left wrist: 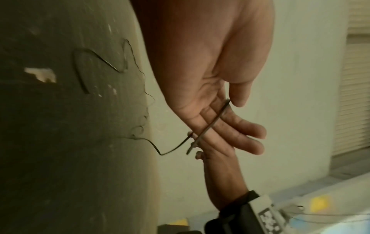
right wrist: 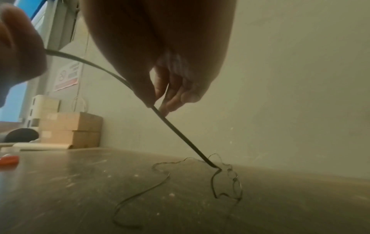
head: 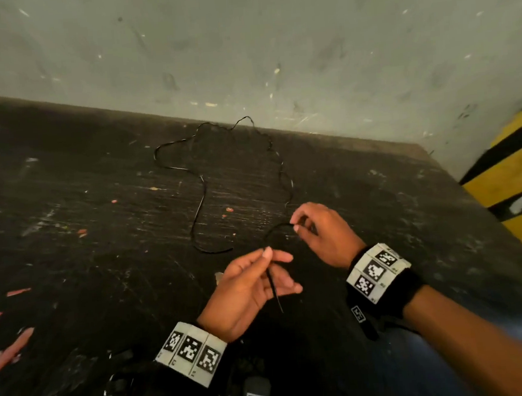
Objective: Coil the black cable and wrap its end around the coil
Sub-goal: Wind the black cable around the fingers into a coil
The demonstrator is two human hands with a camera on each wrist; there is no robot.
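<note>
Starting the first loop of the cable

The black cable [head: 202, 198] lies mostly loose and wavy on the dark table [head: 69, 211], with no coil made yet. The left hand [head: 253, 288] pinches it near one end with thumb and finger, so the short tail hangs across the open palm and stays put. The right hand [head: 321, 233] pinches it a little further along and lifts it, so a small arch stands between the hands. That looks like the start of a first loop.
</note>
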